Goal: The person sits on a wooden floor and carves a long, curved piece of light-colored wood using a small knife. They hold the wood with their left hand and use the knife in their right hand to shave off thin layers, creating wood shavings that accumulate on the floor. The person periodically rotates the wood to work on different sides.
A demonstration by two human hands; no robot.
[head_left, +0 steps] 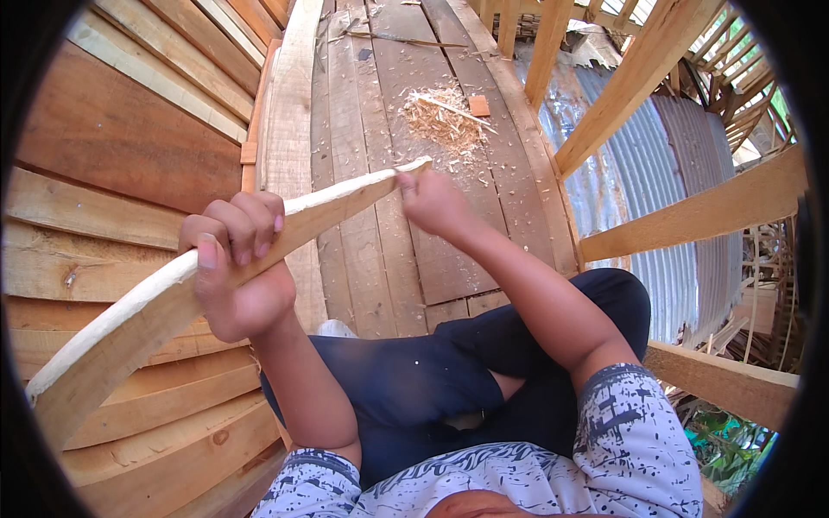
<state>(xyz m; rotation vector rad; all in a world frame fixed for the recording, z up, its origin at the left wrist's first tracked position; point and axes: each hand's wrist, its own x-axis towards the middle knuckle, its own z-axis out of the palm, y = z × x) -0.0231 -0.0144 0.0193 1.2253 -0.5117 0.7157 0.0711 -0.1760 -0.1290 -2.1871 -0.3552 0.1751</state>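
Floor: laid in long brown planks [449,268]; edged on the left by a pale timber beam [289,121].
Left wall: formed of overlapping wooden boards [112,138], crossed in front by the near end of the held strip.
Right side: closed off by slanting railing posts [643,86]; beyond them, corrugated metal sheets [639,207] are seen, and some green foliage [730,453] low down.
Shavings: heaped in a loose pile [445,125] past the strip's far end (smaller curls are scattered widely).
Offcuts: a small orange-brown block [478,105] is set at the pile's edge; a thin stick [410,40] is seen farther off.
Legs: folded on the floor in dark trousers [389,380], below the strip.
Wooden strip [328,216]: held raised over the floor, slanting from lower left to upper middle.
Left hand [242,263]: its grip is wrapped around the strip.
Right hand [432,203]: curled at the far end; whether its grip is closed on the wood cannot be told.
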